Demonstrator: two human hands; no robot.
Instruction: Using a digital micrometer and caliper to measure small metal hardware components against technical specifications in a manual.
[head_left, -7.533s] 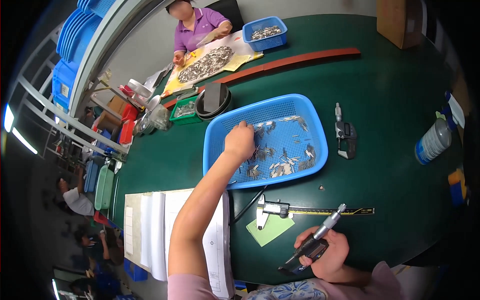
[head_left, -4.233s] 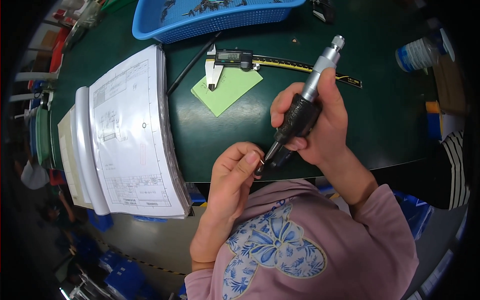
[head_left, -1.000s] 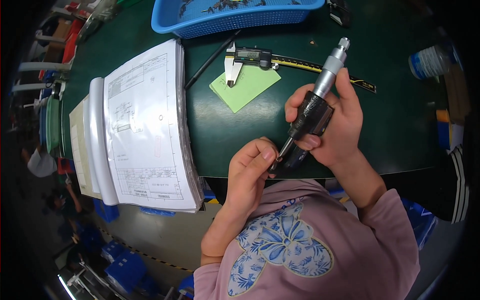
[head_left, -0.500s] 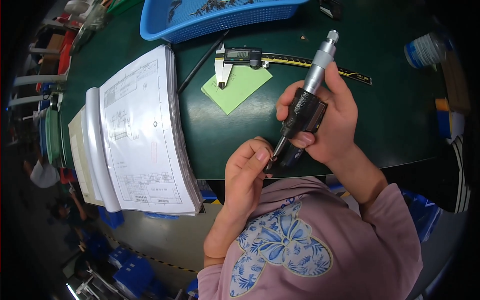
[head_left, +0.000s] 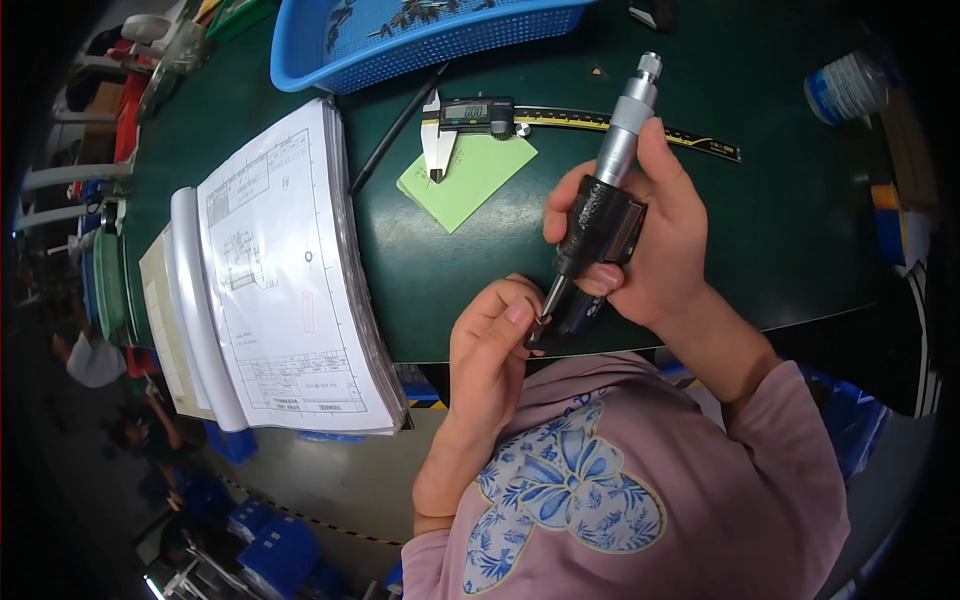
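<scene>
Head view: right hand [head_left: 660, 240] grips micrometer [head_left: 605, 215]; left hand [head_left: 490, 350] fingers pinch small part [head_left: 538, 322] at its tip, above table [head_left: 780, 220] edge.

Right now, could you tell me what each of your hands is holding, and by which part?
The right hand grips a micrometer around its black body. The left hand pinches a small part at the micrometer's lower tip; the part is too small to identify.

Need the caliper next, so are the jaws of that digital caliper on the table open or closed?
Closed: the digital caliper lies on the green table, its jaw tips meeting over the green paper.
</scene>
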